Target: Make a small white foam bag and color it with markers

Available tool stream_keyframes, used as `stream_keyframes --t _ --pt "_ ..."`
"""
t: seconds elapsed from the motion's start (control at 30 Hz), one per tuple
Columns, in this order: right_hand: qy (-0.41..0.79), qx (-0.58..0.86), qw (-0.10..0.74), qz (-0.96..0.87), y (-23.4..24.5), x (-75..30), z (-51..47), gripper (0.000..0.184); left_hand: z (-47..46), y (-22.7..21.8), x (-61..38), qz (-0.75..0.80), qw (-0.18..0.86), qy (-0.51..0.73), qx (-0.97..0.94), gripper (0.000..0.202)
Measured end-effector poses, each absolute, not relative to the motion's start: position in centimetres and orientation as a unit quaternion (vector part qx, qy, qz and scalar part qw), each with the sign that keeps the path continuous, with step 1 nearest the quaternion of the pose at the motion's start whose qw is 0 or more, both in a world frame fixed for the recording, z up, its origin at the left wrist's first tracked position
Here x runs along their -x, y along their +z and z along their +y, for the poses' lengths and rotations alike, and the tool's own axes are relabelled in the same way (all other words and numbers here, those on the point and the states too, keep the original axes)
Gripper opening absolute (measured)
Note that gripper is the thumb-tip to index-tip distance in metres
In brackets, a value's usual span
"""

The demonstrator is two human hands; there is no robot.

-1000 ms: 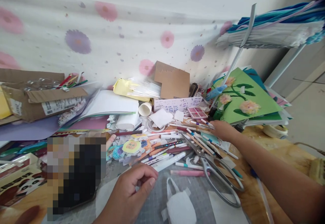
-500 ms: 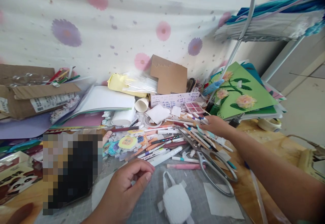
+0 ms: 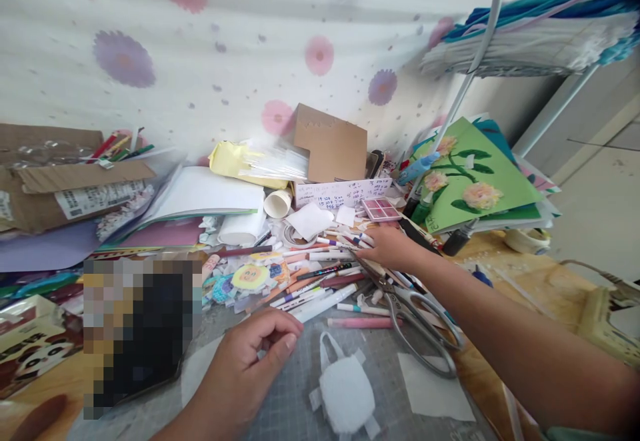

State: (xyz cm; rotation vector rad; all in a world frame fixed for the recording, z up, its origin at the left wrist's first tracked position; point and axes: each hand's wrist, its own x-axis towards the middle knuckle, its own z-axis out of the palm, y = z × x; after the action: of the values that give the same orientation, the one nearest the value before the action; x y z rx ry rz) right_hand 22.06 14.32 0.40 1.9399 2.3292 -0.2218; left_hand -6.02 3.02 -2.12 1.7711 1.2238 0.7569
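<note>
My right hand (image 3: 387,246) reaches across the heap of markers (image 3: 325,271), its fingers stretched out over pens at the back; their tips are partly hidden. Just in front of it lie large metal scissors (image 3: 420,324). My left hand (image 3: 257,351) rests on the grey cutting mat (image 3: 295,404), fingers loosely curled and thumb near the forefinger, with nothing visible in them. A white marker (image 3: 325,303) lies beyond its fingertips. To its right on the mat is a small white padded piece (image 3: 347,393) with a loop and tabs.
A blurred-out dark object (image 3: 145,334) stands left of my left hand. Coloured paper cut-outs (image 3: 250,279) lie by the pens. Behind are a cardboard box (image 3: 65,181), a pink palette (image 3: 381,210) and a green flower picture (image 3: 480,181). A white paper square (image 3: 434,388) lies near the scissors.
My right hand has moved left over the marker heap, and more of its forearm now lies across the right side. The scissors have shifted slightly. My left hand stays almost still.
</note>
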Motion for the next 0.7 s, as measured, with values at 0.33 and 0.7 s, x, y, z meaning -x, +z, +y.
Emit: stream_keyframes --t 0.33,0.7 --pt "-0.084 -0.657 -0.08 0.745 0.7 -24.2 12.9 0.021 3.0 -2.2 6.1 0.484 0.421 0.299 -0.707 0.023" --pt "-0.096 -0.682 -0.031 0.724 0.2 -31.7 12.1 0.018 3.0 -2.2 6.0 0.488 0.419 0.3 -0.704 0.023"
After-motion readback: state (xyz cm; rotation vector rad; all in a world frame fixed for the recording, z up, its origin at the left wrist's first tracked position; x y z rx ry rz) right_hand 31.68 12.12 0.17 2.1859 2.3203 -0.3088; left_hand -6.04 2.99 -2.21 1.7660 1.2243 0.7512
